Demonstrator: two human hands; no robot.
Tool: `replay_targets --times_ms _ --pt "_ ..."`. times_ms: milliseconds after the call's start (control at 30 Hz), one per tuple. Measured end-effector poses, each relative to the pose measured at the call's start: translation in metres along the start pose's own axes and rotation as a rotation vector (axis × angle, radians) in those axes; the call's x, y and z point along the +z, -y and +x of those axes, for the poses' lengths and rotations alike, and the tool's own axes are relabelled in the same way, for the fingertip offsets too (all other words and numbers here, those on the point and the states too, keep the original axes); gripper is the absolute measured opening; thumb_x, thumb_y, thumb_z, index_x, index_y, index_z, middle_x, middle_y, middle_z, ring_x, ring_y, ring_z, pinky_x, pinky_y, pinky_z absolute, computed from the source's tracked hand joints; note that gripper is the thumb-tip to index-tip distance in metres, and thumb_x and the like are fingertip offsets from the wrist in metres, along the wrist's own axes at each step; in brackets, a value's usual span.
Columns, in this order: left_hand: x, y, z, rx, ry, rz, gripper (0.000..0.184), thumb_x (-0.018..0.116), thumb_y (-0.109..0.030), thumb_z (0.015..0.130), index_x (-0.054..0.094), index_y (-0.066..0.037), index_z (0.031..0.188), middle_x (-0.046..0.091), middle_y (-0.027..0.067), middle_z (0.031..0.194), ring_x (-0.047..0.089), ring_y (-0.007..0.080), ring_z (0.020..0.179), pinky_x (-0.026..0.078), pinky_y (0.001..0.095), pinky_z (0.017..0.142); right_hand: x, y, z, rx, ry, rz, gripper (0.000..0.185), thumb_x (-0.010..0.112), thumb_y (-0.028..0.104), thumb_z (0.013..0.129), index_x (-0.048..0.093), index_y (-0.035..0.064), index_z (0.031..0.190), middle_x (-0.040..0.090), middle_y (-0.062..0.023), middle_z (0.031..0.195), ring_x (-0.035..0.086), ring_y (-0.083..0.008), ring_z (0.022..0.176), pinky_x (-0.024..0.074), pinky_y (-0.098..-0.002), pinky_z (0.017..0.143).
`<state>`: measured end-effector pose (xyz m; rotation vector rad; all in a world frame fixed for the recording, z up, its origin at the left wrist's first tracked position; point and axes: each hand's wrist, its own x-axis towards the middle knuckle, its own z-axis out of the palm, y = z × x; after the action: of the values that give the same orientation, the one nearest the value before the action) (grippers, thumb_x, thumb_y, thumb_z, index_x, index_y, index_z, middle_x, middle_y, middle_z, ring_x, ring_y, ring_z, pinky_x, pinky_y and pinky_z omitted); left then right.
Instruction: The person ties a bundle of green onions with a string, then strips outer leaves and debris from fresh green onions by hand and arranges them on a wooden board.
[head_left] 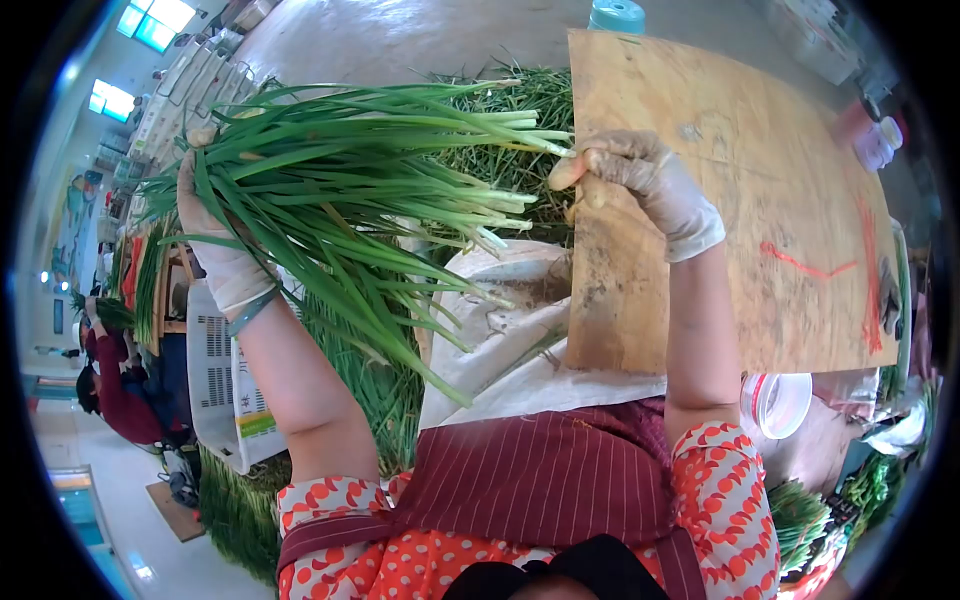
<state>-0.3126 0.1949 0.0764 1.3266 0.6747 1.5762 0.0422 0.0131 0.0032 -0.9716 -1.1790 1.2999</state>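
My gloved left hand (218,240) grips a loose bunch of garlic chives (350,160) by the leafy side. The green leaves fan out to the right, and their pale stalk ends point toward my right hand. Gloved as well, my right hand (645,185) is closed in a pinch at the tip of one pale stalk, over the left edge of a wooden board (690,290). What lies between those fingertips is partly hidden. Below the bunch, a white sheet (510,370) covers my lap area.
Red ties (808,262) lie on the board. A pile of greens (520,150) sits behind the bunch, and more chives (375,390) stand by my left arm. A white crate (215,380) is at left, near another person (125,390). A clear tub (777,403) sits below the board.
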Motion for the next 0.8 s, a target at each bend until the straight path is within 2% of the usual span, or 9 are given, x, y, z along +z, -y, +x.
replay_targets --times_ms 133,200,233,333,400,500,533,600,800 --pt "-0.002 -0.011 -0.001 -0.114 0.008 -0.133 0.03 0.04 -0.018 0.092 0.049 0.0 0.115 0.058 0.0166 0.108 0.06 0.0249 0.093 0.051 0.0364 0.081 -0.009 -0.007 0.001 -0.04 -0.084 -0.11 0.029 0.059 0.028 0.083 0.065 0.0095 0.104 0.066 -0.0089 0.094 0.059 -0.0156 0.091 0.0424 -0.0314 0.088" --pt "-0.018 -0.013 0.008 -0.251 0.225 -0.482 0.031 0.039 -0.02 0.091 0.052 -0.001 0.112 0.058 0.0151 0.109 0.058 0.0266 0.097 0.047 0.0405 0.086 -0.015 -0.031 0.013 -0.229 -0.4 -0.877 0.038 0.057 0.028 0.085 0.057 0.0055 0.115 0.065 -0.0098 0.1 0.057 -0.0173 0.101 0.0413 -0.0314 0.091" --pt "-0.013 -0.014 0.009 -0.25 0.225 -0.483 0.031 0.039 -0.02 0.091 0.052 -0.001 0.112 0.058 0.0151 0.109 0.058 0.0266 0.097 0.047 0.0405 0.086 -0.005 -0.024 0.016 -0.23 -0.399 -0.877 0.038 0.057 0.028 0.085 0.057 0.0055 0.115 0.065 -0.0098 0.1 0.057 -0.0173 0.101 0.0413 -0.0314 0.091" --pt "-0.005 -0.015 0.014 -0.243 -0.111 -0.299 0.031 0.037 -0.024 0.09 0.056 -0.004 0.103 0.059 0.0138 0.106 0.057 0.0271 0.097 0.045 0.0421 0.087 0.03 -0.003 0.028 -0.154 -0.238 -0.232 0.044 0.06 0.026 0.085 0.052 -0.0011 0.119 0.065 -0.0078 0.1 0.055 -0.0163 0.101 0.0412 -0.0277 0.09" --pt "-0.01 -0.014 0.018 -0.204 0.212 -0.54 0.031 0.037 -0.025 0.09 0.055 -0.003 0.104 0.059 0.0133 0.106 0.057 0.0266 0.097 0.045 0.0415 0.088 0.041 0.006 0.036 -0.063 0.033 -0.112 0.038 0.06 0.022 0.085 0.055 -0.0009 0.115 0.065 -0.0069 0.099 0.056 -0.0142 0.099 0.0425 -0.0264 0.088" --pt "0.003 -0.019 0.01 -0.259 0.626 -0.758 0.029 0.04 -0.021 0.089 0.055 -0.003 0.105 0.06 0.0126 0.104 0.057 0.0263 0.096 0.044 0.0425 0.09 0.054 0.001 0.052 -0.073 -0.077 0.033 0.031 0.061 0.018 0.084 0.058 -0.002 0.107 0.066 -0.0071 0.096 0.059 -0.0125 0.09 0.046 -0.0243 0.08" --pt "-0.004 -0.019 0.013 -0.257 0.623 -0.757 0.029 0.04 -0.021 0.089 0.055 -0.003 0.105 0.06 0.0126 0.104 0.057 0.0263 0.096 0.044 0.0425 0.09 0.057 0.003 0.052 -0.131 -0.117 0.135 0.022 0.061 0.013 0.083 0.061 -0.0028 0.099 0.066 -0.0073 0.09 0.06 -0.0109 0.079 0.0475 -0.0216 0.071" --pt "-0.02 -0.016 0.023 -0.274 0.1 -0.562 0.029 0.047 -0.017 0.087 0.055 -0.002 0.111 0.058 0.0141 0.112 0.056 0.0281 0.102 0.043 0.0467 0.092 0.059 0.005 0.051 -0.14 -0.178 0.13 0.02 0.061 0.012 0.084 0.062 -0.0026 0.097 0.066 -0.0073 0.086 0.06 -0.0108 0.075 0.0475 -0.0213 0.068" --pt "-0.025 0.008 0.01 -0.207 -0.04 -0.47 0.024 0.045 -0.016 0.087 0.055 -0.002 0.104 0.059 0.0119 0.104 0.056 0.0252 0.099 0.043 0.0428 0.092 0.075 0.009 0.035 -0.276 -0.144 0.065 0.02 0.06 0.014 0.083 0.064 -0.0035 0.093 0.066 -0.0093 0.08 0.059 -0.011 0.067 0.0473 -0.0238 0.061"
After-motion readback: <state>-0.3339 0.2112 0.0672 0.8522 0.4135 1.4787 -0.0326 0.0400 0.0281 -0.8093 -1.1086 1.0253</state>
